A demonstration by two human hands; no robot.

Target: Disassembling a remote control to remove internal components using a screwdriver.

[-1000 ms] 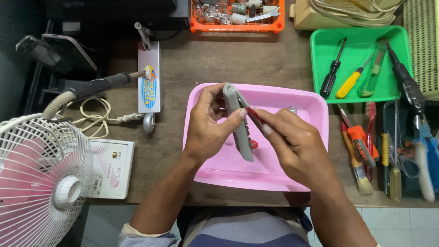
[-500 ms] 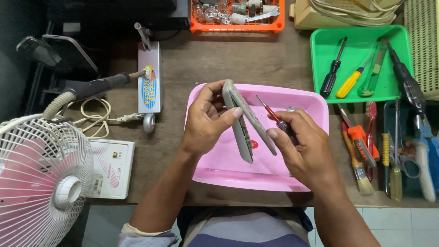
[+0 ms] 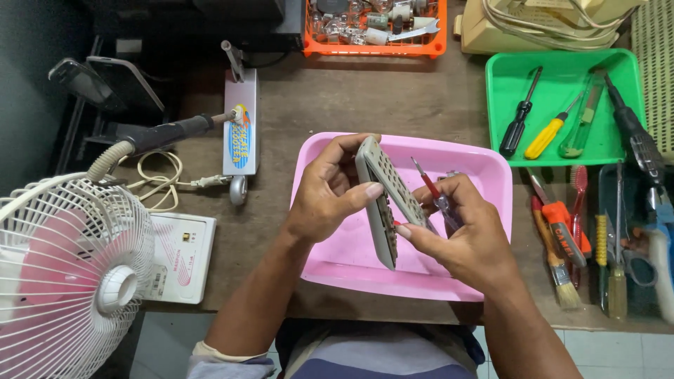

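Remote halves (image 3: 393,193) now pried apart over pink tray (image 3: 491,168).

A long white card package (image 3: 240,126) lay near the tabletop's rear left, upright lengthwise, with a bright blue, yellow and red printed patch at its middle. Toward the front left edge sat a white square box (image 3: 179,256) bearing a pink swirl and small dark lettering, partly behind a fan. No screens showed.
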